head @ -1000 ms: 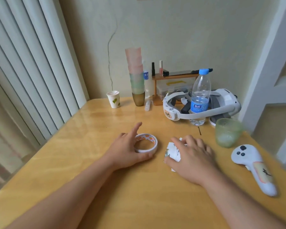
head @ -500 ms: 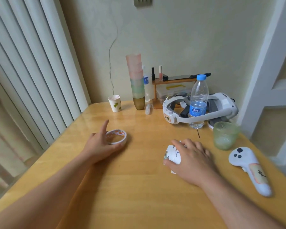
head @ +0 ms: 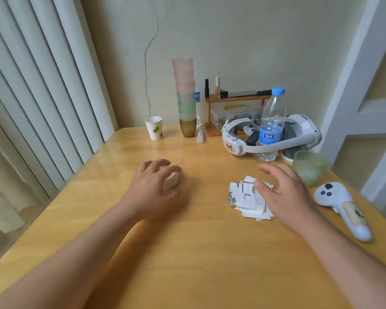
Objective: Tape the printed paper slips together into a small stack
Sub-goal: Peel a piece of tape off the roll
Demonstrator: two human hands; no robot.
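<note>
Loose stack of printed white paper slips (head: 247, 197) on yellow wooden desk (head: 198, 253), just left of right hand (head: 283, 192), fingers spread, thumb touching. Left hand (head: 153, 188) curled over blurred white tape roll (head: 172, 180), well apart.

Glossy wooden table (head: 210, 253), printed paper slips (head: 245, 197), clear plastic bottle (head: 273, 117), textured green glass cup (head: 309, 168)

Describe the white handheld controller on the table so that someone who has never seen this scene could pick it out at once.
Start at the wooden table and follow its right edge. The controller lies flat there, beyond the right hand and just nearer than the green glass cup. Unlike the white headset behind, it is a slim wand with three dark buttons on its rounded head and a peach sticker on its handle.
</note>
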